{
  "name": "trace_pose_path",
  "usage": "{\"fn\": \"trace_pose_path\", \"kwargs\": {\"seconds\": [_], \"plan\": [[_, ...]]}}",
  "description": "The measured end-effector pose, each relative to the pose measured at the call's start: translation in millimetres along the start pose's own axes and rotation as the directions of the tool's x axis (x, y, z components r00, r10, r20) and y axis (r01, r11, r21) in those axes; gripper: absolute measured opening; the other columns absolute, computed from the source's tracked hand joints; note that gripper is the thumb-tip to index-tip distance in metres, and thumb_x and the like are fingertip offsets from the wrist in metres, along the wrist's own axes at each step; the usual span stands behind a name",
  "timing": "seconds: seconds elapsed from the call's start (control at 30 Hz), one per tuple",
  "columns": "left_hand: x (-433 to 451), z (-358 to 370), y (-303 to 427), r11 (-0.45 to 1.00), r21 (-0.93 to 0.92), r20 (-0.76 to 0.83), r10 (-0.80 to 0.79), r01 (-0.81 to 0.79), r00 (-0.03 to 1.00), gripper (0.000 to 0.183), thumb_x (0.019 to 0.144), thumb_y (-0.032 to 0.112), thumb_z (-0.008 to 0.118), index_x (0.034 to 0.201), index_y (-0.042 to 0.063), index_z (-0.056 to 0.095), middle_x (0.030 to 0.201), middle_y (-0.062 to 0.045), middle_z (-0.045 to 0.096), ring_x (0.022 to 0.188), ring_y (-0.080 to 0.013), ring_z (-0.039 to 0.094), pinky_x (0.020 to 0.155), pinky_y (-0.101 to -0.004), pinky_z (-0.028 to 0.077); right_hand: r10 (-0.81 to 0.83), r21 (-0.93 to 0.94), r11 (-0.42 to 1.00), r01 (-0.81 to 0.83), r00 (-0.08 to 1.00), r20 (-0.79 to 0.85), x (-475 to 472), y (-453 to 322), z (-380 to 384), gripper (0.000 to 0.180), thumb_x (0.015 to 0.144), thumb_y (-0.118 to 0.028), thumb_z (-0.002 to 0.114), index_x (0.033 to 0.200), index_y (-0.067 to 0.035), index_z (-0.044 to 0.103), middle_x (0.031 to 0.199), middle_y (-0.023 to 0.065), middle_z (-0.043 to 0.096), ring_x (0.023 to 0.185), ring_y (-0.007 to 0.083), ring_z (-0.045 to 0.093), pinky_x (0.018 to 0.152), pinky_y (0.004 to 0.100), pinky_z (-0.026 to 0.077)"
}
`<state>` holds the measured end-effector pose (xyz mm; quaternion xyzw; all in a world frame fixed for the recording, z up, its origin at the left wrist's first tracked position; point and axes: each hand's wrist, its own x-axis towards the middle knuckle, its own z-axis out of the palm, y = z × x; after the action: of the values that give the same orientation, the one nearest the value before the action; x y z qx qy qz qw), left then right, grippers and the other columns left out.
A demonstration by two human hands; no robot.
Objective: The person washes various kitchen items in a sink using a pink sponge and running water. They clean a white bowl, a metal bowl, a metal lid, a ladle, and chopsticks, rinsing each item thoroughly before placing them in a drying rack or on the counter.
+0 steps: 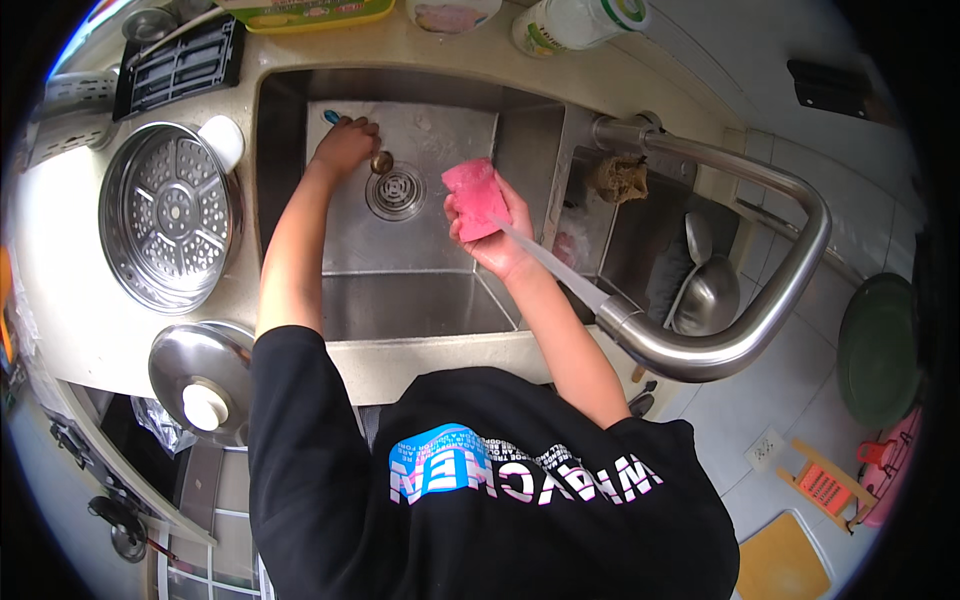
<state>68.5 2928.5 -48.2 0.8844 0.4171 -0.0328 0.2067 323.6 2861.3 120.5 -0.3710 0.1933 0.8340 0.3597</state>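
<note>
My left hand (348, 145) is low in the stainless steel sink (405, 281), its fingers closed around a slim utensil. A blue end (331, 116) of it sticks out on one side and a round, shiny metal end (382, 163), perhaps a spoon's bowl, on the other; the fingers hide the middle. The round end lies just above the drain strainer (396, 191). In my right hand (514, 214) a pink sponge (474, 196) is gripped, tilted upward over the basin. A stream of water (551, 262) runs from the curved faucet (780, 300) onto the sponge.
Left of the sink stand a steamer pot (176, 214) and a domed lid (196, 375). A side basin holds a brown scrubber (621, 178) and a metal ladle (705, 292). Behind the sink are a plastic bottle (566, 26) and a yellow-green tray (307, 11). The faucet arches over the right side.
</note>
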Motion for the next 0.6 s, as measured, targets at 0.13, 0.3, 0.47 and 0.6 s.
{"fn": "trace_pose_path", "kwargs": {"seconds": [0.13, 0.3, 0.47, 0.6], "plan": [[-7, 24, -4, 0.985, 0.156, -0.043, 0.08, -0.073, 0.996, 0.015, 0.08, 0.016, 0.053, 0.09, 0.009, 0.061, 0.098, -0.006, 0.058, 0.104, -0.0211, 0.053, 0.087, -0.0351, 0.043, -0.013, -0.051, 0.999, 0.014, 1.0, 0.017, -5, 8, -2, 0.036, 0.09, -0.038, 0.052, 0.11, -0.009, 0.053, 0.101, 0.0095, 0.057, 0.089, 0.0247, 0.058, 0.066, 0.0357, 0.051], [-13, 2, 35, 0.933, -0.16, -0.004, -0.327, 0.322, 0.945, 0.016, 0.085, 0.014, 0.048, 0.095, 0.006, 0.058, 0.084, -0.012, 0.061, 0.083, -0.0277, 0.061, 0.074, -0.0391, 0.049, -0.073, -0.004, 0.997, 0.073, 0.997, 0.03, -13, 15, -8, 0.036, 0.089, -0.037, 0.054, 0.111, -0.008, 0.053, 0.103, 0.0086, 0.058, 0.089, 0.0242, 0.057, 0.064, 0.0336, 0.049], [-37, 0, 100, 0.299, -0.797, 0.136, -0.757, 0.524, 0.639, 0.017, 0.088, 0.014, 0.045, 0.095, 0.001, 0.054, 0.076, -0.013, 0.062, 0.063, -0.0265, 0.058, 0.058, -0.0363, 0.047, -0.294, -0.255, 0.925, 0.282, 0.956, -0.008, -19, 19, -10, 0.038, 0.085, -0.031, 0.063, 0.114, -0.007, 0.054, 0.104, 0.0091, 0.059, 0.089, 0.0198, 0.057, 0.063, 0.0294, 0.047], [-58, -65, 175, -0.415, -0.818, 0.568, -0.474, 0.398, 0.672, 0.016, 0.093, 0.017, 0.041, 0.094, 0.007, 0.053, 0.061, 0.003, 0.042, 0.051, -0.0076, 0.037, 0.043, -0.0235, 0.03, -0.414, -0.951, 0.222, 0.214, 0.904, 0.107, -29, 13, -25, 0.029, 0.082, -0.02, 0.069, 0.107, -0.006, 0.063, 0.097, 0.0042, 0.063, 0.082, 0.0146, 0.06, 0.067, 0.0266, 0.047]]}}
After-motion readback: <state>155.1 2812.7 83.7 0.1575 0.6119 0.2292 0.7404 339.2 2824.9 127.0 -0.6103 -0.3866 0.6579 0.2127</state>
